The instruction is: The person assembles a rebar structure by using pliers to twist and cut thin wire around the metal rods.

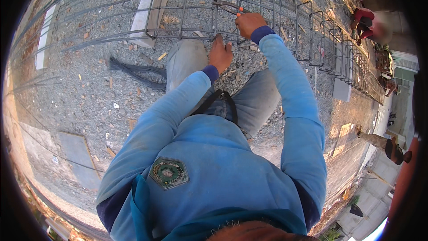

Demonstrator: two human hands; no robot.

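A pair of pincers (229, 6) with orange on the handles is in my right hand (249, 24), whose fingers are wrapped round them. Their jaws point left, at a crossing of steel bars in the rebar cage (183, 6). My left hand (220, 55) is just below, index finger stretched up to the cage's near long bar and thumb held apart from it. I see nothing between those two fingers; the other fingers are partly hidden. A bundle of dark tie wire (138, 70) lies on the gravel left of my knee.
A pale block (149, 11) sits under the cage, and another (44, 38) lies farther left. The cage runs on to the right past a grey block (342, 90). Several people are at the right, one in red (364, 23). A flat panel (79, 158) lies at lower left.
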